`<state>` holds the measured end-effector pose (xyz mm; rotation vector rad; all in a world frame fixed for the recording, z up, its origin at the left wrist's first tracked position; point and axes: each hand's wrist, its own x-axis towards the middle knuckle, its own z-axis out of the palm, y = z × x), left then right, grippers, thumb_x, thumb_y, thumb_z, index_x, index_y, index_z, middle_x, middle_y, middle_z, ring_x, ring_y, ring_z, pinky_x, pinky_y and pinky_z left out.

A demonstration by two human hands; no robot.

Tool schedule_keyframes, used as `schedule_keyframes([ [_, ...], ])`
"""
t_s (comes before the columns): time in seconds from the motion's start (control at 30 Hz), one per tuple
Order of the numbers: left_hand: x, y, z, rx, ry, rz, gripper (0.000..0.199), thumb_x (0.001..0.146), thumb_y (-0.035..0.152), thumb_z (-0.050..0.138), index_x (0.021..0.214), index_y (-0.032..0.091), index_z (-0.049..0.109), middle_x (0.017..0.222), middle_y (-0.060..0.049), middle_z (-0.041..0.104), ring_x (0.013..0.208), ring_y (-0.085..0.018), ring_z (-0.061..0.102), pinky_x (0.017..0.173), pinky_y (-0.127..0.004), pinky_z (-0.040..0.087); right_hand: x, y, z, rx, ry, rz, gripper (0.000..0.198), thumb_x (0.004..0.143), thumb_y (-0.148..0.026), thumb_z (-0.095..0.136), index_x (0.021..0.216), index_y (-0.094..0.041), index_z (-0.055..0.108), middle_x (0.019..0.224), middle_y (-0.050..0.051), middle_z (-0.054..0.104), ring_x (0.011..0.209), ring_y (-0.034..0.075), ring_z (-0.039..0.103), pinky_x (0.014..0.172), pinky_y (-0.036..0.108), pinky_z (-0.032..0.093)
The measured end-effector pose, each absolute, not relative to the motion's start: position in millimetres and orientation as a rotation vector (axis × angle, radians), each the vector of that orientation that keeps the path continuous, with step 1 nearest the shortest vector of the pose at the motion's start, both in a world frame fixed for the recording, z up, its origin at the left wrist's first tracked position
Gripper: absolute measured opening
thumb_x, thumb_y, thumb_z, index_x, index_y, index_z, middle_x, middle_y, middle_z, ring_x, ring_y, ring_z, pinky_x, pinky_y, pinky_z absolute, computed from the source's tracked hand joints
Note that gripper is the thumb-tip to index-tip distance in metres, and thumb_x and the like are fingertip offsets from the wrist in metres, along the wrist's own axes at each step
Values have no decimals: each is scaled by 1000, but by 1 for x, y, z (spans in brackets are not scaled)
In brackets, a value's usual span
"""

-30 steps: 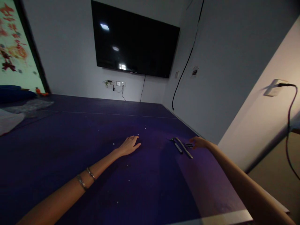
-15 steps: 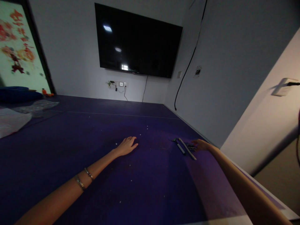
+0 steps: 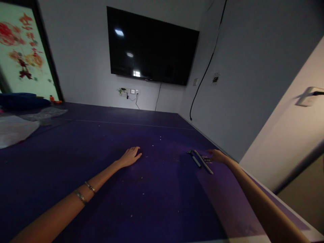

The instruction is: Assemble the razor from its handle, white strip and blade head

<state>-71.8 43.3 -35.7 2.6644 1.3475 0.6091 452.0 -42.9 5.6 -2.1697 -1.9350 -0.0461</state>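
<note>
My left hand (image 3: 130,157) lies palm down on the purple tabletop (image 3: 152,209), fingers stretched out and holding nothing. Two metal bracelets (image 3: 85,193) circle that forearm. Over on the right, my right hand (image 3: 217,156) reaches in low, its fingers extended and apart. Just under and beside its fingertips are small dark pieces (image 3: 207,159), too small to name; whether the fingers touch them is unclear. Left of these lies a long, thin curved grey strip (image 3: 204,162). A razor-like tool with a grey handle (image 3: 195,160) rests alongside the strip.
Small white crumbs (image 3: 160,138) dot the tabletop. Clear plastic wrap (image 3: 47,114), a white bag (image 3: 17,130) and a dark blue bundle (image 3: 22,101) lie at far left. A black cable (image 3: 202,79) hangs down the right wall. A television (image 3: 153,47) hangs behind.
My left hand has slid a little to the left across the tabletop. My right hand stays beside the small dark pieces. The view has shifted slightly.
</note>
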Motion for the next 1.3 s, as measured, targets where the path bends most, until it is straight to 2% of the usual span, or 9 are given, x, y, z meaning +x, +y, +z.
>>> schedule_keyframes([
  [0.17, -104, 56, -40, 2578, 1532, 655, 49, 87, 45, 33, 119, 10, 45, 122, -17, 53, 114, -27, 49, 95, -40, 36, 402, -36, 13, -2035, -1997, 24, 47, 70, -14, 52, 116, -12, 59, 117, 13, 61, 108, 23, 57, 90, 28, 42],
  [0.3, -133, 59, -43, 2527, 1638, 703, 49, 87, 43, 31, 119, 8, 45, 121, -18, 53, 112, -26, 50, 95, -38, 36, 341, -38, 2, -1778, -2062, 119, 43, 75, -20, 49, 117, -17, 58, 117, 10, 61, 109, 22, 56, 93, 32, 41],
  [0.47, -162, 53, -45, 2533, 1759, 686, 46, 87, 43, 32, 115, 11, 47, 118, -17, 54, 111, -26, 50, 95, -42, 37, 289, -34, -26, -1591, -2133, 110, 40, 78, -24, 48, 116, -15, 59, 119, 12, 59, 112, 23, 53, 100, 35, 36],
  [0.63, -175, 48, -50, 2520, 1813, 636, 46, 88, 43, 31, 117, 12, 47, 125, -17, 51, 122, -29, 41, 98, -45, 32, 270, -29, -51, -1683, -2143, 38, 43, 84, -33, 43, 119, -12, 57, 128, 15, 52, 120, 25, 45, 101, 39, 34],
  [0.83, -174, 43, -51, 2516, 1813, 546, 48, 89, 42, 29, 123, 11, 45, 133, -16, 45, 128, -30, 33, 102, -48, 27, 263, -37, -65, -1760, -2111, -32, 45, 88, -36, 35, 123, -16, 54, 133, 11, 48, 126, 26, 39, 102, 44, 32],
  [1.03, -175, 43, -53, 2512, 1831, 533, 47, 90, 41, 28, 121, 13, 49, 135, -15, 44, 129, -29, 32, 103, -47, 27, 262, -40, -63, -1758, -2079, -37, 44, 87, -36, 36, 122, -17, 55, 132, 10, 49, 126, 26, 39, 102, 43, 32],
  [1.3, -181, 47, -59, 2503, 1807, 498, 50, 88, 41, 29, 126, 14, 47, 139, -14, 39, 132, -28, 27, 105, -48, 24, 261, -42, -63, -1773, -2084, -31, 45, 87, -36, 35, 123, -18, 54, 133, 9, 48, 127, 25, 38, 102, 42, 33],
])
